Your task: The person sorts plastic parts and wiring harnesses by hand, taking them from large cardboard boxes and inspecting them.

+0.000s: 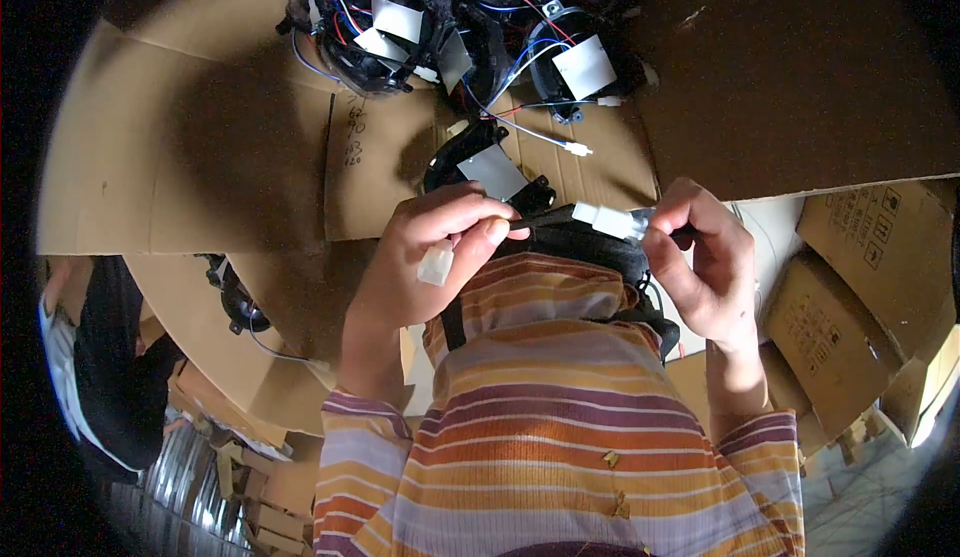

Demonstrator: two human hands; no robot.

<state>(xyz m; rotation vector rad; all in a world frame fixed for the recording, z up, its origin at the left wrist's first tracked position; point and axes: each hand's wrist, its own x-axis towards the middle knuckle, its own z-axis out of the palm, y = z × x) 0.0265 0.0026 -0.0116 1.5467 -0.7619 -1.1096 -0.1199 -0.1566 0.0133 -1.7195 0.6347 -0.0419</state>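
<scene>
My left hand [437,239] pinches a black wrapped cable [545,219] between thumb and fingertips. A second small white connector [435,264] rests against that hand, below the index finger. At the right end of the cable sits a white plug connector [608,221], slightly blurred. The thumb and fingers of my right hand [703,262] close on its outer end. Just beyond my hands, a curved black plastic part [462,154] with a white label [493,171] lies on cardboard. What lies directly under the cable is partly hidden.
A pile of black round housings [375,62] with red, blue and white wires covers the far side. One loose wire ends in a white plug [577,149]. Cardboard boxes [830,337] stand at the right. Another person's dark-clothed leg [110,357] shows at the left.
</scene>
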